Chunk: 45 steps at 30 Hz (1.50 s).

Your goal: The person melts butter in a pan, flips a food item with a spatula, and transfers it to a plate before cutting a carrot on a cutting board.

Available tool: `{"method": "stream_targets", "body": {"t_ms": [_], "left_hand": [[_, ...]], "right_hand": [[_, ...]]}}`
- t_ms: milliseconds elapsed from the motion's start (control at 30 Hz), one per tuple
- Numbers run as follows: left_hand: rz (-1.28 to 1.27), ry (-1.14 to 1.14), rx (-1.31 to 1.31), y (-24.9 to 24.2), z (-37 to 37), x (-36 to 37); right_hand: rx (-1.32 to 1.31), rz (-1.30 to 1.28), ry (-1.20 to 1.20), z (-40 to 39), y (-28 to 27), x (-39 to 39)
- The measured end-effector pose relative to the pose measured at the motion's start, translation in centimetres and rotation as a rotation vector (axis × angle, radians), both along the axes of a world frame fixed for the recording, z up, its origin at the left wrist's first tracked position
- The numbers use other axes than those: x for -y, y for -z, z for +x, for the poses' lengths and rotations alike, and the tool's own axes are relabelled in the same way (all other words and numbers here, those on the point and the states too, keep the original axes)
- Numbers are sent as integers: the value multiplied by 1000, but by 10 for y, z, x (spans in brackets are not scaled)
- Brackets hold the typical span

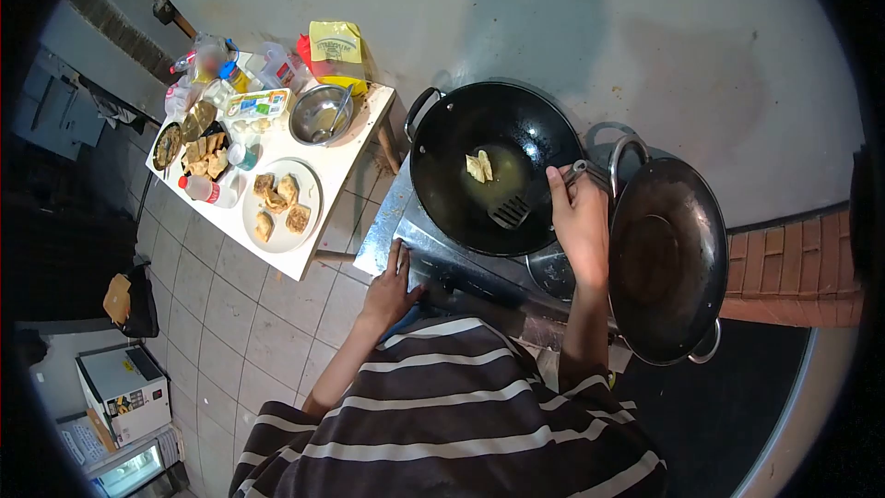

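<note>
My right hand (579, 226) is wrapped round the handle of a slotted spatula (510, 212), whose black head dips into the near right side of a large black wok (442, 161). Shallow oil lies in the wok's bottom, and a pale folded piece of dough (478, 166) sits in it, apart from the spatula. My left hand (391, 288) rests on the front edge of the metal stove (396, 235), fingers stretched out and holding nothing.
A second wok (668, 258) stands tilted at the right. On the white table (346, 161) at the left are a plate (309, 221) of browned pieces, a steel bowl (321, 115), a red-capped bottle (205, 190) and a yellow bag (337, 51). A brick ledge (793, 267) lies far right.
</note>
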<state>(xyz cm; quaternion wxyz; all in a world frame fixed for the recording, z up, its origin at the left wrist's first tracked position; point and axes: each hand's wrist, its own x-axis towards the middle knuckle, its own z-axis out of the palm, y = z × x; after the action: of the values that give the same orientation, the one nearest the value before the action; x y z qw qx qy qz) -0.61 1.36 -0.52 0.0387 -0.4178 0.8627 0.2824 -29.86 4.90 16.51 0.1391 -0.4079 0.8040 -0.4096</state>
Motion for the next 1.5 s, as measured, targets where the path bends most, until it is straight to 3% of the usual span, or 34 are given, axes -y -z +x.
{"method": "stream_targets", "body": {"t_ms": [400,567,667,733,833,1067,1133,1367,1433,1500], "left_hand": [[63,2,44,5,5,-5],[71,6,70,4,4,1],[88,8,71,-2,5,4],[92,10,61,-1,3,6],[81,20,65,-3,4,8],[107,-3,105,-6,-2,8],[107,7,113,-9,-3,8],[101,-99,35,-4,-5,2],[105,-97,25,-6,-6,5],[109,-116,60,-9,-6,3]], "right_hand": [[-48,-89,38,0,14,0],[-58,42,43,-5,22,1],[-94,-98,73,-1,18,1],[-2,-38,94,3,5,-1],[-103,-31,52,-4,17,-3],[-28,43,86,-9,21,-9],[28,-150,101,-14,30,-11],[-17,-49,64,-11,18,-15],[-21,101,69,-7,11,-14],[-42,16,70,-6,14,-12]]}}
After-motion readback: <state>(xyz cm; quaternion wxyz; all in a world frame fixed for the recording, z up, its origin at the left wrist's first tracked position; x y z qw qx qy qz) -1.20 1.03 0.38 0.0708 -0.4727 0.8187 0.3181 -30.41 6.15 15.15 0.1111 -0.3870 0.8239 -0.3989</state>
